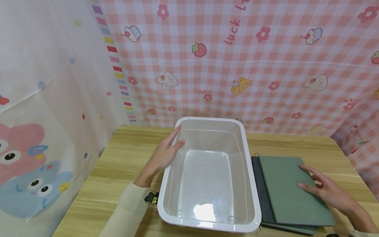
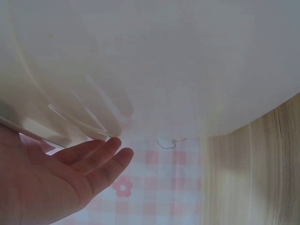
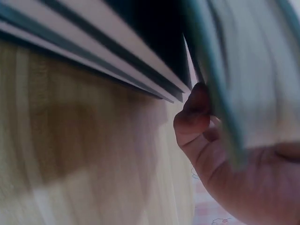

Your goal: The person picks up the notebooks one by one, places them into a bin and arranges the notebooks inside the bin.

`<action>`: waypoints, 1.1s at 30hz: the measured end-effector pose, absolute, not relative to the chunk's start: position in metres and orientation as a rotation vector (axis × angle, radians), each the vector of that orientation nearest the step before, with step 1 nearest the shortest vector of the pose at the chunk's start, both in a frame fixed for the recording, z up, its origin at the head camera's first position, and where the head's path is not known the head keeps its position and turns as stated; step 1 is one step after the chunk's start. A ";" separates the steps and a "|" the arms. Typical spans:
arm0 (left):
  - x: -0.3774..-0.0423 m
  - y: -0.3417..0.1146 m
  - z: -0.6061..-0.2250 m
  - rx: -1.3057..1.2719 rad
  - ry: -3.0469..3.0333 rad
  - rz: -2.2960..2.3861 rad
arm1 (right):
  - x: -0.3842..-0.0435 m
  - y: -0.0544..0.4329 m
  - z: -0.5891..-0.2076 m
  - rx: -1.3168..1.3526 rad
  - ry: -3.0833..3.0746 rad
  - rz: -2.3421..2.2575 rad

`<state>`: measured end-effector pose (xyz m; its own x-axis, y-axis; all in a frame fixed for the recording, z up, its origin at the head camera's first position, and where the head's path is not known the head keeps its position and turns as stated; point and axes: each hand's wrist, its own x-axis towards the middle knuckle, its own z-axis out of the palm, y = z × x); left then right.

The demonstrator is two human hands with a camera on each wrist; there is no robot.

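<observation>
A deep off-white plastic bin [image 1: 207,177] stands in the middle of the table in the head view, with nothing inside. My left hand [image 1: 164,153] holds its left rim, thumb inside and fingers along the outer wall, as the left wrist view also shows. To the right of the bin lies a stack of notebooks. The right edge of the top green notebook [image 1: 290,191] is gripped by my right hand [image 1: 328,191]. In the right wrist view this notebook [image 3: 225,89] is tilted up from the stack. A dark notebook [image 1: 262,191] shows under it.
The wood-grain table [image 1: 124,164] carries the bin and the notebooks. Behind it hangs a pink checked cloth [image 1: 204,72], close to the bin's far rim. A white cloth with cartoon figures [image 1: 59,98] hangs along the left side.
</observation>
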<state>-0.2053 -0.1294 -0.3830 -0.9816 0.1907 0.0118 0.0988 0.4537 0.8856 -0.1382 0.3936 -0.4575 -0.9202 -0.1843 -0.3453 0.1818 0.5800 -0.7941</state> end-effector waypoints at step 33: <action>-0.209 -0.129 -0.383 0.266 2.574 1.605 | -0.138 0.395 -0.435 -0.102 2.529 -1.255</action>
<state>-0.2086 -0.1292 -0.3832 -0.9801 0.1981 0.0103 0.0965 0.4305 0.8974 -0.1383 0.3953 -0.4353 -0.9477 -0.2016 -0.2474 0.0750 0.6127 -0.7868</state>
